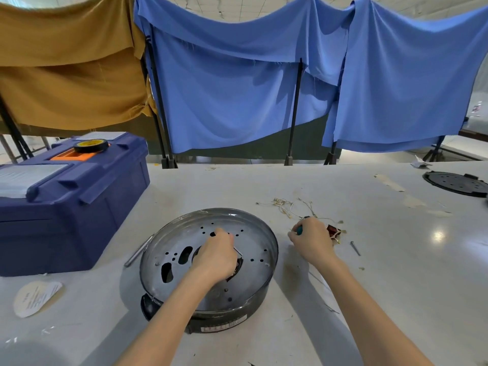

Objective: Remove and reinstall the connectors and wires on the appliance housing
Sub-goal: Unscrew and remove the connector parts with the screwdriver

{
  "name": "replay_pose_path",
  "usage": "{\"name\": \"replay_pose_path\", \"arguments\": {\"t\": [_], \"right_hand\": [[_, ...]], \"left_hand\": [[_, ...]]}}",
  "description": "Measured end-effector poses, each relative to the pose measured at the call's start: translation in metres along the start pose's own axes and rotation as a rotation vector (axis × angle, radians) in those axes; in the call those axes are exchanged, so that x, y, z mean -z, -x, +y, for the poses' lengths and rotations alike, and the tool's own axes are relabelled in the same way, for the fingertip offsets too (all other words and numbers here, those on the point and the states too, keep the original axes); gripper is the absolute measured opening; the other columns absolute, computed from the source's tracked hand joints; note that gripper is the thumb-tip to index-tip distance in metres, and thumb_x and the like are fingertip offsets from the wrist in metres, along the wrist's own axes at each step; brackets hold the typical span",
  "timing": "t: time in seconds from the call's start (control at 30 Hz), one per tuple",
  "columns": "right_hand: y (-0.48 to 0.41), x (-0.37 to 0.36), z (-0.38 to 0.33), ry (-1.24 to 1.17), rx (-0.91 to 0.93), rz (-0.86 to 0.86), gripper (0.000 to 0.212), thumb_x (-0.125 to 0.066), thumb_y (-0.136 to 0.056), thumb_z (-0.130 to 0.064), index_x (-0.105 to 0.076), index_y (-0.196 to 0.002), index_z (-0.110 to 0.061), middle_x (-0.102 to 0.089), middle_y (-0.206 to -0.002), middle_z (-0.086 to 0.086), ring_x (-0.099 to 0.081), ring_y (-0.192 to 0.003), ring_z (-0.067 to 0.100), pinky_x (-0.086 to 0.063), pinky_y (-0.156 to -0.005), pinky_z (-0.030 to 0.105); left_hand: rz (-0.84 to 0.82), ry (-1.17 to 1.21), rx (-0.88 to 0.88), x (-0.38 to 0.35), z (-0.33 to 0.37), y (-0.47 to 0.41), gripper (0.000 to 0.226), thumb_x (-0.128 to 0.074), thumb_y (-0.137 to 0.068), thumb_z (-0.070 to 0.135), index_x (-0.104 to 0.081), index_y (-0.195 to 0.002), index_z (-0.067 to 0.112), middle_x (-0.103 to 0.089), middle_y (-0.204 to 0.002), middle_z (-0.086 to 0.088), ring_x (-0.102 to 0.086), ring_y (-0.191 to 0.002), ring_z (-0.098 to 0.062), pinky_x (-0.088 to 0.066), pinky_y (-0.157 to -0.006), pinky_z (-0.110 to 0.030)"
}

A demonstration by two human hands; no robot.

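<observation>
Housing: the round, dark appliance housing [260, 260] sits on the white table [396, 286] right in front of me, its perforated metal plate facing up.
Left hand: my left hand [216, 257] is down on the middle of that plate with its fingers curled; it hides the central opening, and I cannot tell what, if anything, it grips. A thin grey metal piece [238, 251] sticks out beside its knuckles.
Right hand: my right hand [313, 240], well apart from the left, rests on the table just right of the housing, closed round a teal-handled tool [299, 230].
Wires: loose wires [284, 204] lie tangled on the table beyond my right hand; a reddish-brown part [333, 231] shows just past it.
Nearby: a screw [355, 248] to the right, a metal rod [137, 252] against the housing's left side.
Left of table: blue toolbox [66, 212] with a tape roll [91, 145] on its lid; a paper label [35, 298] in front.
Far right: black round plate [455, 184].
Backdrop: blue cloths [264, 88] and a mustard cloth [66, 75] hung across racks.
</observation>
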State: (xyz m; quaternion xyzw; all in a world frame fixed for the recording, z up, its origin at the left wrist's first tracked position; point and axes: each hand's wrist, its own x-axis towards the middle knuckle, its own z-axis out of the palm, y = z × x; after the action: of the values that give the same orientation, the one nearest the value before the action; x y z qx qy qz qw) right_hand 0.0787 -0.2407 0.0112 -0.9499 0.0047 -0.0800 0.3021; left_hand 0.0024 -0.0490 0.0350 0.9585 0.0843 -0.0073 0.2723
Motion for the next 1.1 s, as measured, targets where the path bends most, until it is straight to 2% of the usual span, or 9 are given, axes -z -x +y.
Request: {"name": "replay_pose_path", "arguments": {"t": [0.13,0.2,0.27,0.33,0.43,0.5,0.67,0.97,1.1], "right_hand": [[-0.001,0.002,0.002,-0.084,-0.012,-0.013,0.032,-0.057,-0.094,-0.018,-0.062,-0.123,-0.006,-0.065,-0.113,0.011,-0.066,-0.089,0.036,-0.055,-0.08,0.046],[-0.001,0.004,0.002,-0.177,0.019,-0.018,0.027,-0.059,-0.094,-0.022,-0.066,-0.115,-0.007,-0.071,-0.097,0.008,-0.063,-0.068,0.019,-0.056,-0.063,0.035],[0.003,0.007,-0.003,-0.318,0.046,-0.067,0.026,-0.062,-0.093,-0.031,-0.07,-0.101,-0.007,-0.073,-0.074,0.006,-0.046,-0.037,0.004,-0.041,-0.037,0.019],[0.007,0.011,-0.009,-0.427,0.068,-0.17,0.028,-0.063,-0.092,-0.04,-0.071,-0.096,-0.014,-0.071,-0.062,0.003,-0.035,-0.028,0.006,-0.029,-0.032,0.014],[0.01,0.012,-0.019,-0.5,0.112,-0.295,0.021,-0.061,-0.092,-0.037,-0.07,-0.101,-0.02,-0.068,-0.054,0.001,-0.034,-0.037,0.019,-0.03,-0.037,0.019],[0.007,0.009,-0.022,-0.526,0.118,-0.311,0.017,-0.059,-0.093,-0.028,-0.069,-0.105,-0.022,-0.057,-0.045,-0.002,-0.033,-0.042,0.021,-0.031,-0.04,0.022],[0.005,0.005,-0.022,-0.563,0.133,-0.331,0.017,-0.057,-0.091,-0.017,-0.073,-0.096,-0.02,-0.047,-0.044,0.0,-0.035,-0.04,0.021,-0.033,-0.041,0.025],[0.005,0.001,-0.018,-0.627,0.146,-0.373,0.018,-0.057,-0.094,-0.02,-0.074,-0.093,-0.016,-0.056,-0.047,0.003,-0.037,-0.034,0.019,-0.035,-0.042,0.026],[0.006,0.002,-0.019,-0.653,0.157,-0.378,0.021,-0.055,-0.093,-0.015,-0.075,-0.086,-0.017,-0.052,-0.039,0.0,-0.033,-0.031,0.017,-0.034,-0.039,0.023]], "left_hand": [[-0.017,-0.003,-0.011,0.0,-0.003,0.0,0.026,-0.031,-0.101,0.007,-0.031,-0.076,0.014,-0.039,-0.066,-0.002,-0.032,-0.055,-0.015,-0.021,-0.05,-0.029],[-0.02,-0.032,-0.026,0.002,-0.001,0.001,0.024,-0.031,-0.101,0.009,-0.032,-0.078,0.013,-0.038,-0.066,-0.002,-0.032,-0.057,-0.016,-0.022,-0.052,-0.03],[0.026,-0.09,-0.061,0.004,0.003,0.002,0.027,-0.031,-0.102,0.016,-0.03,-0.075,0.015,-0.04,-0.067,-0.001,-0.034,-0.058,-0.017,-0.023,-0.051,-0.03],[0.112,-0.119,-0.112,0.006,0.009,0.003,0.027,-0.033,-0.103,0.026,-0.035,-0.079,0.015,-0.047,-0.072,-0.001,-0.042,-0.062,-0.017,-0.028,-0.052,-0.031],[0.212,-0.103,-0.178,0.009,0.016,0.0,0.023,-0.042,-0.101,0.033,-0.053,-0.092,0.014,-0.055,-0.082,0.0,-0.054,-0.084,-0.022,-0.043,-0.072,-0.036],[0.221,-0.017,-0.21,0.009,0.017,-0.004,0.02,-0.051,-0.098,0.029,-0.061,-0.091,0.014,-0.059,-0.079,0.002,-0.058,-0.086,-0.022,-0.047,-0.079,-0.039],[0.053,0.248,-0.281,0.005,0.019,-0.011,0.009,-0.067,-0.086,0.011,-0.072,-0.079,0.012,-0.069,-0.07,0.002,-0.063,-0.07,-0.01,-0.054,-0.076,-0.032],[0.084,0.061,-0.39,0.0,0.019,-0.014,0.018,-0.059,-0.087,0.006,-0.075,-0.088,0.014,-0.071,-0.085,-0.003,-0.065,-0.082,-0.016,-0.054,-0.078,-0.037],[0.1,0.021,-0.427,0.002,0.018,-0.012,0.016,-0.06,-0.09,0.011,-0.075,-0.09,0.017,-0.072,-0.087,0.002,-0.063,-0.081,-0.013,-0.051,-0.075,-0.027]]}}
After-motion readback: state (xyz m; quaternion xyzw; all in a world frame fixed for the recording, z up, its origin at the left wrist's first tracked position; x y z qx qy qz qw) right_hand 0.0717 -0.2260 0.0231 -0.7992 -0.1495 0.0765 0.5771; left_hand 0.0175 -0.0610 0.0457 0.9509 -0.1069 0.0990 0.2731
